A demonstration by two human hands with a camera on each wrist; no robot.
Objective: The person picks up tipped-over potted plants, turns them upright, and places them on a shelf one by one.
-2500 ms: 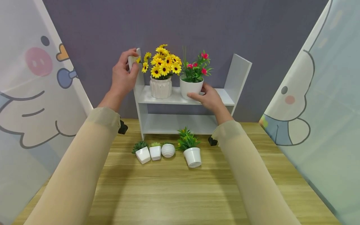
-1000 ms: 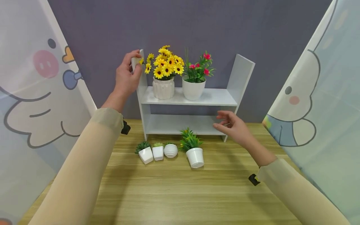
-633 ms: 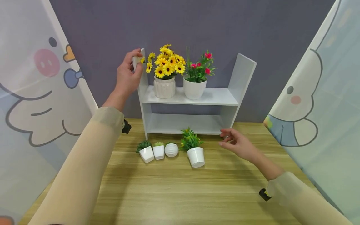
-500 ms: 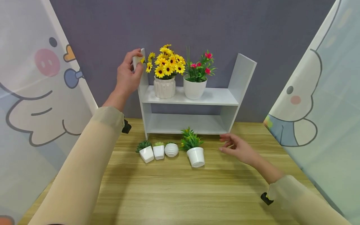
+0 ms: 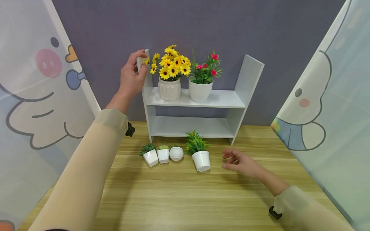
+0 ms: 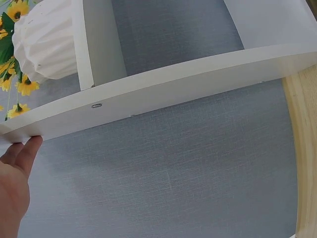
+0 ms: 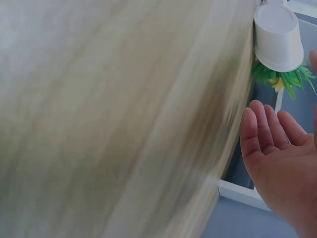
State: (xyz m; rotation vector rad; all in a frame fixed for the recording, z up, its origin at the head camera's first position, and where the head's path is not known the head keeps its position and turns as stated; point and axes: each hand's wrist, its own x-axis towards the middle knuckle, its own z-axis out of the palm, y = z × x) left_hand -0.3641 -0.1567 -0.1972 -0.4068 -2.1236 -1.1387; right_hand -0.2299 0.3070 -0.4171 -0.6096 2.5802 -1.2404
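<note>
Standing at the back of the wooden worktop, the white two-tier shelf unit already carries two pots on its upper board: the ribbed vase of yellow sunflowers and, just beside it, the smooth white pot of red flowers. That much of the arranging looks done, in my judgement; the lower board is bare, and four small pots wait on the worktop in front of it. Largest of these is the white pot of green grass, then the round ribbed succulent pot, the square succulent pot and the tilted square pot, all in a close row.

The left hand grips the top of the shelf unit's left upright, fingers curled over its edge. The right hand hovers low over the worktop, fingers relaxed and slightly spread, holding nothing, near the grass pot but apart from it.

Compared with the earliest frame, the right hand has let go of the red-flower pot, which now stands alone on the upper board, and has dropped from shelf height down toward the grass pot. The left hand has not shifted.
</note>
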